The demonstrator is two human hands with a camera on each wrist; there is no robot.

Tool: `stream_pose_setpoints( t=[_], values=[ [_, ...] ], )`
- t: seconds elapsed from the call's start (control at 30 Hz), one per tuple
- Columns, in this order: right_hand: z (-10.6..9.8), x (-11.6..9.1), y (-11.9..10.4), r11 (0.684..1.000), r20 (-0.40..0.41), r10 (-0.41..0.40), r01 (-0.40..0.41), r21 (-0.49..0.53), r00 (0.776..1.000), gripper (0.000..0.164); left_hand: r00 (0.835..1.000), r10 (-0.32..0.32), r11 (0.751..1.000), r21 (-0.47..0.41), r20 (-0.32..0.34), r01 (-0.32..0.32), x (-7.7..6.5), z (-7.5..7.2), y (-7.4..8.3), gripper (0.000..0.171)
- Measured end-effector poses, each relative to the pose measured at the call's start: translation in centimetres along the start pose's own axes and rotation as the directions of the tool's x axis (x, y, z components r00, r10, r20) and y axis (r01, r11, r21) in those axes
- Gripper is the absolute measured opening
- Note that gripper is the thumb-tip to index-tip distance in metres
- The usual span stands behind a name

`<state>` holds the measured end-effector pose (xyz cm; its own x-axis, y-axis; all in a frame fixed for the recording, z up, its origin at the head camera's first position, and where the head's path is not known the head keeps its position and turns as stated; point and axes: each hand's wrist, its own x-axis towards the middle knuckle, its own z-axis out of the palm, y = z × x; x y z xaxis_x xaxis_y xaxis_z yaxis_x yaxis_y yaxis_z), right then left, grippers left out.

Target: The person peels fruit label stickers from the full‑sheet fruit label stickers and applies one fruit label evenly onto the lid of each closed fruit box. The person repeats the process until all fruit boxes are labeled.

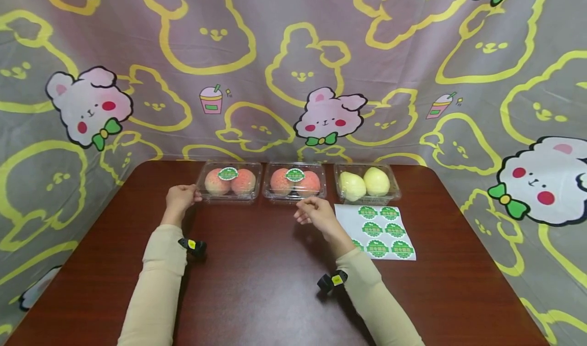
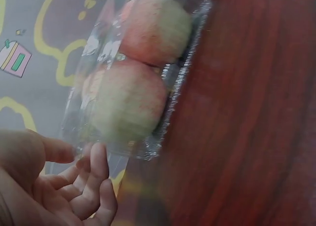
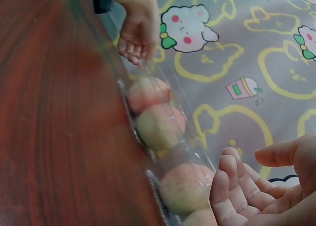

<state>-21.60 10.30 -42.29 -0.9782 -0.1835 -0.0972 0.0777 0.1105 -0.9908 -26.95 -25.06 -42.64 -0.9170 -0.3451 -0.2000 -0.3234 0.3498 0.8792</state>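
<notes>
My left hand (image 1: 181, 198) is beside the left corner of a clear plastic fruit box (image 1: 229, 195), its fingers loosely bent. In the left wrist view the thumb and fingertips (image 2: 98, 157) are close to the box's corner; whether they touch it is hard to tell. Two peaches (image 2: 128, 100) show through the plastic, and a green and white round label (image 1: 228, 174) is on its lid. My right hand (image 1: 318, 213) hovers in front of a second peach box (image 1: 294, 195), which bears a similar label (image 1: 295, 175). Its fingers are relaxed and hold nothing.
A third clear box (image 1: 392, 185) holds two pale yellow-green pears (image 1: 376, 181) and shows no label on its lid. In front of it lies a white sheet of round green labels (image 1: 348, 218). A patterned curtain (image 1: 257, 88) rises behind the brown table (image 1: 257, 274).
</notes>
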Motion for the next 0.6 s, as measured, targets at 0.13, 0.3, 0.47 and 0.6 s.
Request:
stream_pose_setpoints(
  t=[0.13, 0.3, 0.47, 0.6],
  values=[
    [-0.4, 0.0, -0.1, 1.000, 0.002, -0.005, 0.005, 0.008, 1.000, 0.026, 0.997, 0.036, 0.992, 0.122, -0.075, -0.027, -0.3, 0.2, -0.1, 0.041],
    [-0.9, 0.0, -0.4, 1.000, 0.008, -0.003, 0.003, 0.012, 1.000, 0.031, 0.989, 0.121, 0.957, 0.275, -0.089, -0.093, -1.3, 0.1, -0.3, 0.042],
    [-1.7, -0.1, -0.8, 1.000, -0.012, 0.000, 0.000, 0.007, 1.000, 0.033, 0.978, 0.191, 0.904, 0.402, -0.086, -0.142, -2.6, -0.3, -0.5, 0.043],
    [-2.5, -0.1, -1.0, 1.000, -0.020, -0.009, 0.009, 0.006, 1.000, 0.033, 0.965, 0.240, 0.855, 0.494, -0.101, -0.161, -3.8, -0.4, -0.3, 0.039]
  ],
)
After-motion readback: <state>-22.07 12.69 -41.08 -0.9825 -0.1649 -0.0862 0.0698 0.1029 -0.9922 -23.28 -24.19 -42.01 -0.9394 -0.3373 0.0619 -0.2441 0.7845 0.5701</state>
